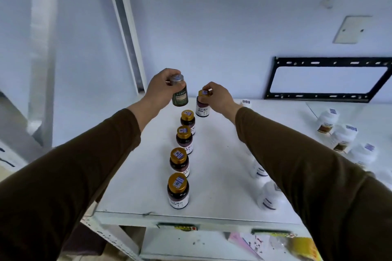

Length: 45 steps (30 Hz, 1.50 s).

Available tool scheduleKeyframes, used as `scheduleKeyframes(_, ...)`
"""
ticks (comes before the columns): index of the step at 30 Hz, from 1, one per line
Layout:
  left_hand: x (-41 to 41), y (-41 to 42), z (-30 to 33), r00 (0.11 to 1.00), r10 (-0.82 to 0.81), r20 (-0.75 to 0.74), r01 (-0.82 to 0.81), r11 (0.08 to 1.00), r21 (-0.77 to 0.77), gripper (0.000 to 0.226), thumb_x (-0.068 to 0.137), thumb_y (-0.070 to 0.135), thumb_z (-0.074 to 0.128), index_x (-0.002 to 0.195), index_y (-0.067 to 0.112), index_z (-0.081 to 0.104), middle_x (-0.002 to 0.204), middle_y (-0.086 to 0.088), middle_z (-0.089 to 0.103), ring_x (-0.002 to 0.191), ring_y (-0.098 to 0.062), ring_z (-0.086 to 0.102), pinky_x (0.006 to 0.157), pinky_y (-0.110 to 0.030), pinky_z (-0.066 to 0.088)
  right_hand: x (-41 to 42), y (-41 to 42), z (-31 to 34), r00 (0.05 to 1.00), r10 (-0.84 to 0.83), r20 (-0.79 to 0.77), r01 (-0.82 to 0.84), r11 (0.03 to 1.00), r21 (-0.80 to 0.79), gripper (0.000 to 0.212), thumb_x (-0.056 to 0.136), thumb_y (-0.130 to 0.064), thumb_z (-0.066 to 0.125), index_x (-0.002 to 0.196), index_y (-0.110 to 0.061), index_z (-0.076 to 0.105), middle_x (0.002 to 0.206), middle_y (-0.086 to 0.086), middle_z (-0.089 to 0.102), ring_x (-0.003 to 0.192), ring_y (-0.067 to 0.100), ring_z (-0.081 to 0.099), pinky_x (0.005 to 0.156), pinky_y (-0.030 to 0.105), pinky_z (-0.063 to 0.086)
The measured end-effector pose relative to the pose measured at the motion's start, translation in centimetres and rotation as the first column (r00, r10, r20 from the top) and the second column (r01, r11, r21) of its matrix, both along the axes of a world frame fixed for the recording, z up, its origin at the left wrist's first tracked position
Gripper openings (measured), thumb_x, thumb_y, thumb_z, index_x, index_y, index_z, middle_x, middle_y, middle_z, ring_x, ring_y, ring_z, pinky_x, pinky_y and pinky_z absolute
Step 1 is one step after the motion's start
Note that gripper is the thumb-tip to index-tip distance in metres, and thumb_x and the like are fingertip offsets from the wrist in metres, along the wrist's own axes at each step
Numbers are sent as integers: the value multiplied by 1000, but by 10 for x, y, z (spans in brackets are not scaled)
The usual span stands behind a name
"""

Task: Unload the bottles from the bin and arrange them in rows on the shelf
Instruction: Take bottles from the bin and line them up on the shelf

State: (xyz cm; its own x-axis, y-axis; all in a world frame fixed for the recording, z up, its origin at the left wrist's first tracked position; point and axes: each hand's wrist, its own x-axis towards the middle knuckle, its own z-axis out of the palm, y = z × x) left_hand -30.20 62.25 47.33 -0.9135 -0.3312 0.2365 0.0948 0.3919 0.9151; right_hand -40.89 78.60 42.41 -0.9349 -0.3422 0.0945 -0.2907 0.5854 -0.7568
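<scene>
My left hand (pixel 160 89) grips a green bottle (pixel 180 96) by its silver cap, held in the air above the far end of the white shelf (pixel 222 154). My right hand (pixel 219 96) pinches the gold cap of a dark bottle (pixel 202 108) at the back of the shelf. In front of it, several gold-capped dark bottles stand in a row toward me, from the farthest (pixel 187 119) to the nearest (pixel 178 190). The bin is out of sight.
White bottles (pixel 268 196) stand partly behind my right sleeve, and more white bottles (pixel 343 137) line the right side. A black metal frame (pixel 326 79) leans against the back wall. A lower shelf (pixel 191 241) holds coloured packets.
</scene>
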Motion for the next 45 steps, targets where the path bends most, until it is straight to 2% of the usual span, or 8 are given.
scheduleKeyframes(11, -25, -29, -22, 996, 63, 66, -62, 998, -10, 42, 89, 17, 72, 126, 8, 55, 127, -8, 61, 119, -25, 56, 91, -32, 48, -23, -42, -32, 994, 66, 92, -71, 996, 52, 37, 79, -23, 77, 111, -16, 61, 107, 4, 62, 91, 22, 61, 76, 31, 51)
scheduleKeyframes(16, -29, -31, -27, 996, 57, 69, -56, 998, -8, 40, 88, 17, 72, 124, 9, 55, 126, -6, 62, 117, -24, 56, 88, -31, 49, -27, -45, -38, 994, 58, 88, -64, 996, 67, 37, 77, -26, 80, 107, -20, 59, 103, 1, 62, 77, 15, 58, 60, 22, 44)
scheduleKeyframes(20, -30, -31, -24, 997, 51, 59, -50, 998, -22, 40, 89, 18, 71, 124, 10, 55, 126, -5, 61, 116, -23, 56, 90, -33, 51, -28, -47, -40, 992, 72, 102, -78, 995, 63, 44, 80, -26, 79, 118, -17, 59, 112, 5, 63, 90, 22, 64, 78, 32, 56)
scheduleKeyframes(23, -30, -29, -20, 998, 33, 58, -32, 999, -20, 40, 90, 19, 71, 125, 10, 55, 126, -5, 61, 117, -23, 56, 93, -35, 51, -27, -42, -38, 983, 110, 145, -119, 991, 58, 53, 85, -22, 75, 134, -16, 54, 130, 8, 60, 110, 25, 61, 95, 38, 54)
scheduleKeyframes(25, -29, -26, -16, 999, 24, 48, -23, 1000, -17, 40, 89, 19, 71, 125, 10, 55, 127, -5, 61, 116, -21, 56, 89, -32, 50, -25, -34, -34, 979, 124, 164, -129, 991, 21, 60, 87, -19, 73, 142, -17, 48, 139, 10, 55, 118, 25, 57, 92, 34, 52)
scheduleKeyframes(29, -29, -15, -4, 1000, 0, 18, 0, 1000, -31, 40, 89, 20, 71, 124, 10, 56, 127, -5, 61, 113, -19, 56, 87, -30, 49, -20, -8, -17, 997, 58, 51, -58, 998, 1, 53, 89, -23, 72, 137, -19, 52, 135, 6, 57, 109, 18, 57, 77, 27, 47)
scheduleKeyframes(34, -31, 8, 11, 998, -66, 2, 66, 998, -15, 39, 88, 20, 73, 121, 11, 57, 125, -5, 62, 114, -22, 58, 94, -37, 53, -4, 34, 15, 992, -7, -126, 4, 1000, -18, 36, 91, -22, 66, 126, -18, 60, 124, 1, 63, 97, 13, 59, 80, 24, 44)
scheduleKeyframes(45, -40, 118, 24, 943, -331, -43, 333, 942, 53, 31, 84, 17, 77, 109, 15, 59, 118, -12, 66, 103, -21, 63, 97, -42, 54, 56, 172, 56, 966, -122, -226, 149, 983, 106, 32, 92, -23, 65, 123, -17, 61, 119, -1, 63, 106, 16, 58, 84, 23, 42)
